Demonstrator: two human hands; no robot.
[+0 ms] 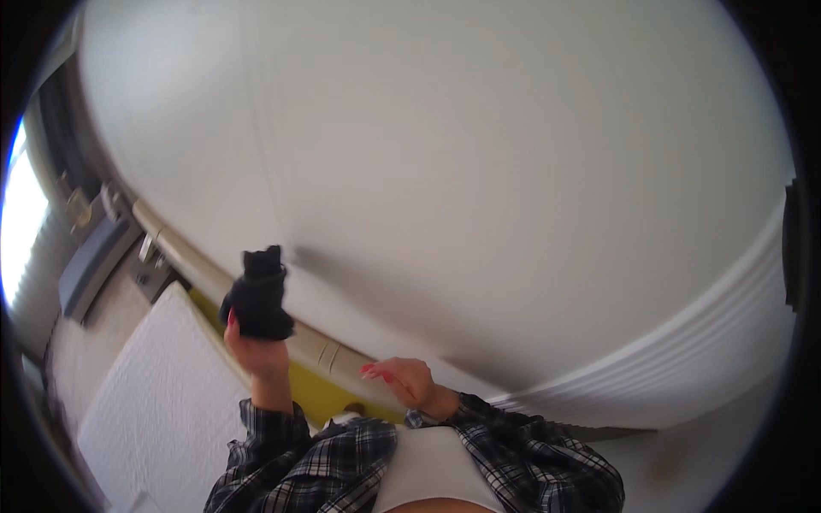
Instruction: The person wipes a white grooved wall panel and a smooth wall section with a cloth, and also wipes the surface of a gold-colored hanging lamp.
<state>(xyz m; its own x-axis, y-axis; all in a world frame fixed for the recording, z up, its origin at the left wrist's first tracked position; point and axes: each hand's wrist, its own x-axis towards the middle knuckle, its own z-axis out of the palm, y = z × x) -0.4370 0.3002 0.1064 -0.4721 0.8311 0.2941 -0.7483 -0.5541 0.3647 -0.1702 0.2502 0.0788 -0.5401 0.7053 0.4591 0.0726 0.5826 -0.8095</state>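
My left hand (256, 353) is raised and holds up a bundle of black cloth (260, 298), its thumb against the cloth's near left side. The bundle is bunched, with a narrow top part; what kind of item it is I cannot tell. To the right of it, my right hand (405, 381) is in the air in front of the body, its fingers bent and pointing left, with nothing seen in it. Both arms wear dark plaid sleeves.
A pale wall (487, 179) fills the far side. Before it runs a beige padded headboard (321, 349). A white mattress (167, 385) lies at the left, beside a yellow-green surface (321, 391). A grey bench-like seat (96, 263) stands farther left, and a white pleated curtain (680, 346) hangs at the right.
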